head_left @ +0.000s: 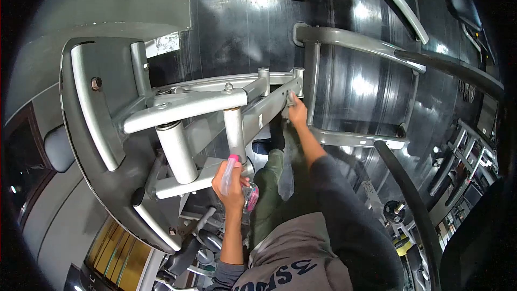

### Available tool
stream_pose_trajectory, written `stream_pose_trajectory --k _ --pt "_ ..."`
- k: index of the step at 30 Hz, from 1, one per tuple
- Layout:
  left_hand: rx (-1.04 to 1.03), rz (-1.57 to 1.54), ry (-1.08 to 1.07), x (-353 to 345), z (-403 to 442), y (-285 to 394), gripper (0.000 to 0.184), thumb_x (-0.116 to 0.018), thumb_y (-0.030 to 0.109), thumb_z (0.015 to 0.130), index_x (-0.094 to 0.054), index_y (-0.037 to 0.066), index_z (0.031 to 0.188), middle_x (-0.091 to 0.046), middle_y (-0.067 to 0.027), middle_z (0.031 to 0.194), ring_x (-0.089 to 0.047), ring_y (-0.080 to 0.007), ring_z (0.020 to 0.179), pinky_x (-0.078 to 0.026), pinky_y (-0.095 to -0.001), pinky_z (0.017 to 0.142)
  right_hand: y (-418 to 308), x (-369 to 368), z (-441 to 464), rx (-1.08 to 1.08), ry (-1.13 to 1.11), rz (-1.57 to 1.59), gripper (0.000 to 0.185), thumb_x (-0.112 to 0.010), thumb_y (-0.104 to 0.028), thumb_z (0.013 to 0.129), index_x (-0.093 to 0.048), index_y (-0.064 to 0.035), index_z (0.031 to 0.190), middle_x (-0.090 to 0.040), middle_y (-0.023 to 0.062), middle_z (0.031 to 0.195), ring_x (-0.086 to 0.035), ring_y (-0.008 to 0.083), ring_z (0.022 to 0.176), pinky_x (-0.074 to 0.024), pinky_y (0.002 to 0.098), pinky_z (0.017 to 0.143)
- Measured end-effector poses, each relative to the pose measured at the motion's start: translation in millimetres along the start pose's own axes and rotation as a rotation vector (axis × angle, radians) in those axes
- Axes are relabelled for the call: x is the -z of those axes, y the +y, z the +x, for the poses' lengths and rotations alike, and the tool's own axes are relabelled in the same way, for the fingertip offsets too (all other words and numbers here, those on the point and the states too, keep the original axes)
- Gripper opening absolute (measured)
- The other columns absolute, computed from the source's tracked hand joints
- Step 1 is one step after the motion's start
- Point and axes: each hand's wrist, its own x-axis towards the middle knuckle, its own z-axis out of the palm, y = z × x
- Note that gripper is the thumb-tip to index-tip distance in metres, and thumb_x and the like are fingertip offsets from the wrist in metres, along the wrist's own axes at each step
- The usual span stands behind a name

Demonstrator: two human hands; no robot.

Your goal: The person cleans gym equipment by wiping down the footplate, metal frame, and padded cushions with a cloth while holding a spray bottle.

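My left hand point(231, 188) is wrapped round a clear spray bottle point(251, 198) with a pink nozzle point(233, 158), beside a silver upright post point(234, 132) of a gym machine. Farther out, my right hand point(297, 112) presses against the end of the machine's grey metal beam point(269, 109). Its fingers are curled closed; a small greyish patch shows at the fingertips, but I cannot make out what it is. Bolted tubes and a silver arm point(186, 109) lie to the left of both hands.
A large dark backing panel point(116, 183) with silver bars stands at the left. Curved grey tubing point(350, 37) and a black rail point(412, 205) frame the right side. Dark, shiny flooring point(237, 27) stretches ahead. More gym equipment point(468, 156) stands farther right.
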Motion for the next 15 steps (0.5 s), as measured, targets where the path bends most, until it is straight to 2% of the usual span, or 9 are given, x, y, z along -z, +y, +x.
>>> stream_pose_trajectory --k 1,4,5,8,12,14,15 --pt "0.002 -0.005 -0.004 -0.9 0.6 0.3 0.024 -0.061 0.018 0.091 -0.058 -0.002 0.077 -0.056 -0.0047 0.062 -0.055 -0.0111 0.045 -0.043 -0.0248 0.043 -4.7 6.2 11.0 -0.080 -0.043 -0.044 0.056 -0.054 -0.003 0.077 -0.057 -0.0156 0.131 -0.062 0.0194 0.122 -0.060 0.0373 0.110 -0.0465 0.0418 0.097" --pt "-0.016 0.027 -0.024 0.4 0.7 0.5 0.025 -0.061 0.019 0.091 -0.058 -0.001 0.076 -0.055 -0.0036 0.061 -0.054 -0.0105 0.045 -0.044 -0.0249 0.043 -30.8 15.4 6.5 -0.019 -0.020 -0.039 0.058 -0.051 -0.004 0.077 -0.058 -0.0215 0.132 -0.061 0.0208 0.121 -0.057 0.0374 0.114 -0.0456 0.0389 0.097" --pt "-0.024 0.017 -0.033 0.7 0.3 0.0 0.025 -0.061 0.019 0.091 -0.058 -0.001 0.076 -0.055 -0.0036 0.061 -0.054 -0.0105 0.045 -0.044 -0.0249 0.043 -39.7 19.5 -4.4 0.131 0.006 0.007 0.057 -0.051 -0.003 0.076 -0.059 -0.0199 0.130 -0.059 0.0190 0.127 -0.056 0.0350 0.119 -0.0442 0.0372 0.100" --pt "-0.102 -0.008 -0.069 4.1 1.1 -7.0 0.026 -0.060 0.020 0.092 -0.057 0.000 0.076 -0.053 -0.0027 0.059 -0.054 -0.0100 0.045 -0.043 -0.0250 0.043 -72.8 39.6 -51.9 0.316 -0.052 0.137 0.053 -0.051 -0.001 0.079 -0.059 -0.0121 0.129 -0.060 0.0163 0.128 -0.056 0.0285 0.121 -0.0420 0.0330 0.103" --pt "-0.141 -0.039 -0.093 6.4 1.5 -10.3 0.023 -0.061 0.018 0.092 -0.057 0.002 0.076 -0.053 -0.0024 0.059 -0.053 -0.0096 0.045 -0.043 -0.0255 0.043 -66.0 49.9 -113.2 0.289 -0.216 0.315 0.043 -0.054 -0.003 0.085 -0.058 -0.0025 0.128 -0.064 0.0090 0.124 -0.056 0.0162 0.116 -0.0425 0.0280 0.099" --pt "-0.126 0.004 -0.156 11.6 2.3 -11.7 0.022 -0.062 0.019 0.091 -0.059 0.002 0.078 -0.055 -0.0028 0.061 -0.053 -0.0094 0.046 -0.043 -0.0260 0.044 -61.2 56.7 -131.6 0.193 -0.364 0.552 0.044 -0.057 -0.003 0.082 -0.059 -0.0034 0.127 -0.066 0.0087 0.120 -0.061 0.0194 0.110 -0.0446 0.0293 0.096" --pt "-0.174 -0.069 -0.179 12.9 0.7 -12.5 0.022 -0.061 0.020 0.092 -0.060 0.003 0.079 -0.056 -0.0036 0.062 -0.053 -0.0095 0.046 -0.043 -0.0265 0.044 -70.2 63.7 -148.7 0.102 -0.313 0.609 0.042 -0.056 -0.005 0.085 -0.059 -0.0019 0.126 -0.065 0.0076 0.119 -0.060 0.0171 0.109 -0.0457 0.0292 0.094"
